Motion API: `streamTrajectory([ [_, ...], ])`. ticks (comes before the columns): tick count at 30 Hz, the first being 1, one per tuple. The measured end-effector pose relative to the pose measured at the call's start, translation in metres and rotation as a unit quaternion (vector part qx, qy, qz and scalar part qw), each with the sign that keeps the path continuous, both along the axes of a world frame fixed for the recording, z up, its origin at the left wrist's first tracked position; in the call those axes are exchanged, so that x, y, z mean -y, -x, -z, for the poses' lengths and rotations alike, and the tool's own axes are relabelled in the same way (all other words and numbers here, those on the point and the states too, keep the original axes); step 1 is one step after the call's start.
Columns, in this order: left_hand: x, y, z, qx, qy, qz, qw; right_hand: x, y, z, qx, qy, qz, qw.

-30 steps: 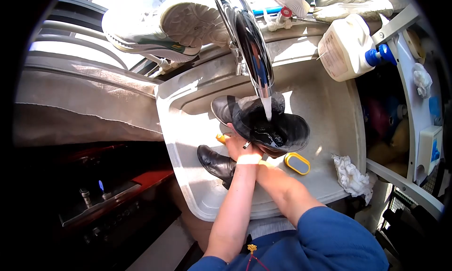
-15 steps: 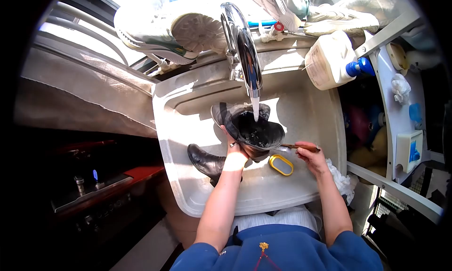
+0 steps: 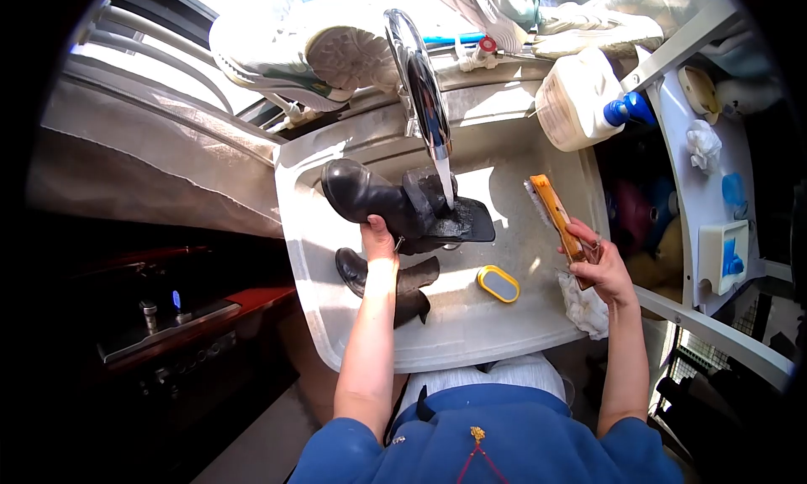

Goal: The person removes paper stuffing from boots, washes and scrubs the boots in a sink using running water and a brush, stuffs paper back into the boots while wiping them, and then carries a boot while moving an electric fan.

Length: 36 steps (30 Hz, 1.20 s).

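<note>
Held over the sink, a black boot (image 3: 367,200) lies sideways, its toe to the left and its opened shaft under the running water. My left hand (image 3: 380,239) is closed around its underside near the ankle. A chrome faucet (image 3: 420,89) pours onto the shaft's inner side. At the right of the sink, my right hand (image 3: 601,265) grips a scrub brush (image 3: 556,215) with a yellow-brown wooden body, bristles facing left. A second black boot (image 3: 416,276) rests in the sink below my left hand. Nearby lies a yellow-rimmed oval piece (image 3: 498,283) with a grey face.
White shoes (image 3: 353,55) stand on the ledge behind the sink (image 3: 370,345). A large jug with a blue pump (image 3: 580,102) sits at the back right corner. Crumpled white material (image 3: 584,306) hangs at the right rim. A white shelf rack (image 3: 685,173) stands to the right.
The held boot has turned from its opening facing up to lying sideways, toe left. My right hand has moved right and lifted the brush away from the boot.
</note>
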<state>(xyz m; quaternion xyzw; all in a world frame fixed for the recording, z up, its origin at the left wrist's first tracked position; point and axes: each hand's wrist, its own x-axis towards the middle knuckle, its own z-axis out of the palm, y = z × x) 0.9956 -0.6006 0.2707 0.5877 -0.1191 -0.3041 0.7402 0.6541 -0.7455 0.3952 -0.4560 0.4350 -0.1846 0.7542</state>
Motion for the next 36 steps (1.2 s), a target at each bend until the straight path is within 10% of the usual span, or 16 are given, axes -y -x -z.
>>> streamTrajectory([
  [4, -0.009, -0.026, -0.006, 0.264, 0.029, 0.025, 0.964, 0.004, -0.007, 0.005, -0.053, -0.045, -0.028, 0.997],
  [8, -0.006, -0.017, -0.078, -0.179, 0.101, -0.001, 0.979, -0.004, -0.017, 0.010, -0.079, 0.007, -0.047, 0.996],
  [10, -0.009, -0.011, -0.089, 0.178, 0.012, 0.052, 0.983, -0.005, -0.019, 0.014, -0.087, 0.004, -0.054, 0.995],
  [16, -0.014, -0.025, -0.110, 0.204, 0.017, 0.021, 0.979, -0.008, -0.019, 0.034, -0.159, 0.276, -0.139, 0.938],
  [19, -0.019, -0.037, -0.115, 0.414, -0.064, 0.027, 0.908, -0.007, -0.022, 0.016, -0.207, 0.298, -0.186, 0.913],
  [24, -0.025, -0.046, -0.119, 0.106, 0.019, -0.018, 0.994, -0.006, -0.027, -0.001, -0.319, 0.352, -0.209, 0.855],
  [26, -0.036, -0.066, -0.085, 0.387, -0.029, 0.052, 0.920, -0.006, -0.024, -0.005, -0.304, 0.340, -0.192, 0.869],
  [36, -0.008, -0.016, -0.051, -0.162, -0.030, 0.022, 0.986, 0.001, -0.054, -0.034, -0.064, 0.307, -0.253, 0.915],
])
